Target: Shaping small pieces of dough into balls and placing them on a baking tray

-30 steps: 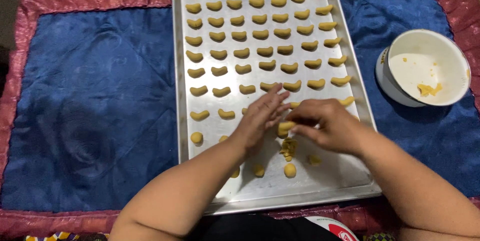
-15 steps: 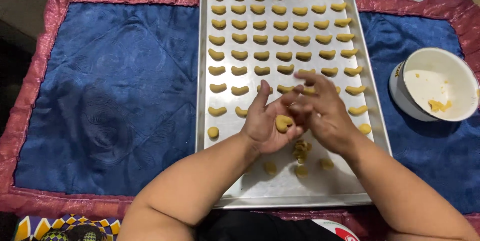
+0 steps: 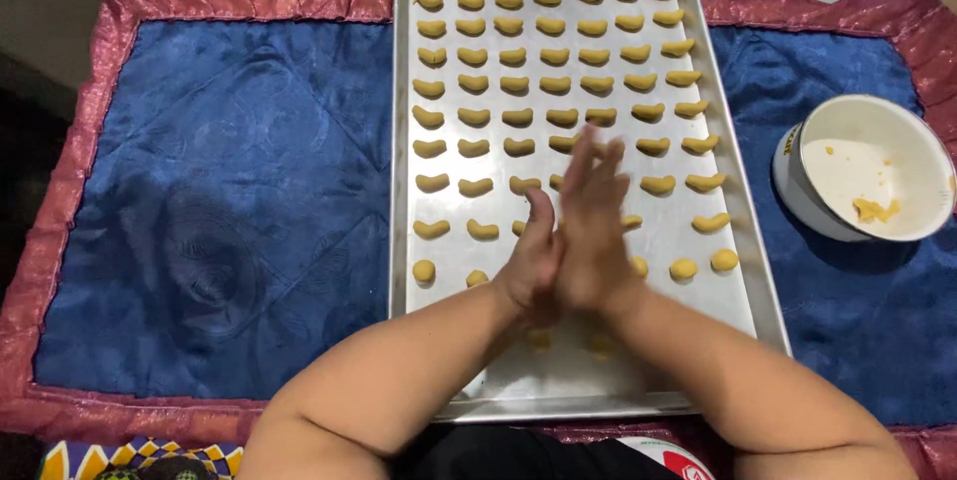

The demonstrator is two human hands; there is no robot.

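Two palms pressed flat together, left hand point(image 3: 530, 266) and right hand point(image 3: 596, 231), fingers straight, anything between them hidden, above the tray's point(image 3: 743, 271) near edge; light, even rolling suits dough pieces point(image 3: 518, 117).

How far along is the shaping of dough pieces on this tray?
Mostly done: the metal tray holds rows of curved dough pieces over its far and middle part. In hand: left hand and right hand are pressed palm to palm; any dough between them is hidden. Left: a few round dough balls, the bare near strip, and scraps in the white bowl.
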